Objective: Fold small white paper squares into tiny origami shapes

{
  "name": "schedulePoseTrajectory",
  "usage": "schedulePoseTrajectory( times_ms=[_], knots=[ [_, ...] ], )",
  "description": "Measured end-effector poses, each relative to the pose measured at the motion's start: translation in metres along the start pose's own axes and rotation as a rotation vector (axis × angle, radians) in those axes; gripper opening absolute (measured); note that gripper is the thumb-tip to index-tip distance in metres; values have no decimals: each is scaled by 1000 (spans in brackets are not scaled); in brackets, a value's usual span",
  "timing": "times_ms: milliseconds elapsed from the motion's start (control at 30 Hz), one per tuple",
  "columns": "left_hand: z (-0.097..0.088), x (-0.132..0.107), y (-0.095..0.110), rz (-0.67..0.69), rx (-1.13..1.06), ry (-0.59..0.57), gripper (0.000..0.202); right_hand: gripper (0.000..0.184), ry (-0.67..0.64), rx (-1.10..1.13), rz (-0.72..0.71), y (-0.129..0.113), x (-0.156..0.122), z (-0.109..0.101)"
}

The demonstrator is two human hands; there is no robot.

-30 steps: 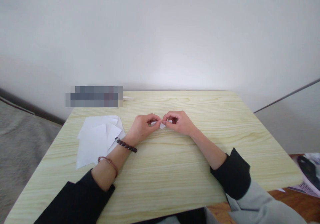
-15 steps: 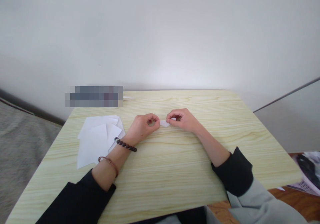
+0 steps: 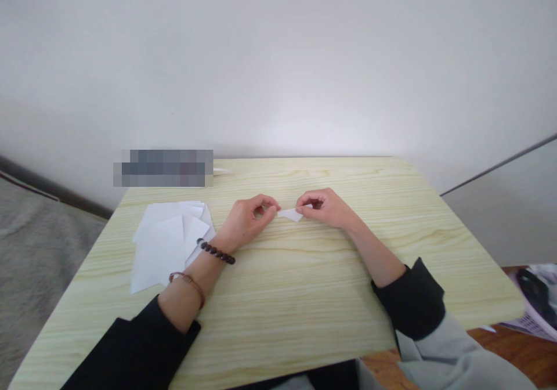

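A small piece of folded white paper (image 3: pixel 290 213) is stretched between my two hands above the middle of the table. My right hand (image 3: pixel 324 207) pinches its right part between thumb and index finger, and a bit of paper sticks out behind the fingertips. At the paper's narrow left end, the thumb and index finger of my left hand (image 3: pixel 252 219) are closed in a pinch. The fingers partly hide both ends. Beside my left wrist lies a loose stack of white paper sheets (image 3: pixel 159 251).
The wooden table (image 3: pixel 304 297) meets a pale wall (image 3: pixel 304 65) at the back. A blurred-out object (image 3: pixel 163 169) stands at the back left. On the right, beyond the table's edge, is a light purple basket (image 3: pixel 533 317) with dark and white things in it.
My right hand has moved slightly right with the paper, and more of the paper's length shows between my hands. My left hand has barely moved.
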State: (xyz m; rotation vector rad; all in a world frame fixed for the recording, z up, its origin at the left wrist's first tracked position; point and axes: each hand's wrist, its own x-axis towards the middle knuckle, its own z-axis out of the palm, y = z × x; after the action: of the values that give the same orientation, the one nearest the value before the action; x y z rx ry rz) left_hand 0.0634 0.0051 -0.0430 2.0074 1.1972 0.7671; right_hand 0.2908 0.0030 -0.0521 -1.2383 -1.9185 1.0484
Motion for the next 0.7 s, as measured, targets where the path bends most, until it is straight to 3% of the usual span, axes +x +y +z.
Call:
schedulePoseTrajectory(
  times_ms=[167, 300, 433, 700],
  knots=[
    [2, 1, 2, 43, 37, -48, 30, 15, 109, -55, -81, -7, 1, 16],
    [5, 2, 1, 68, 39, -55, 29, 13, 107, -81, -134, -10, 1, 22],
    [5, 2, 1, 72, 59, -30, 28, 12, 62, -88, -136, -10, 1, 17],
    [1, 1, -1, 1, 44, -17, 33, 15, -33, -29, -9, -6, 0, 1]
  ],
)
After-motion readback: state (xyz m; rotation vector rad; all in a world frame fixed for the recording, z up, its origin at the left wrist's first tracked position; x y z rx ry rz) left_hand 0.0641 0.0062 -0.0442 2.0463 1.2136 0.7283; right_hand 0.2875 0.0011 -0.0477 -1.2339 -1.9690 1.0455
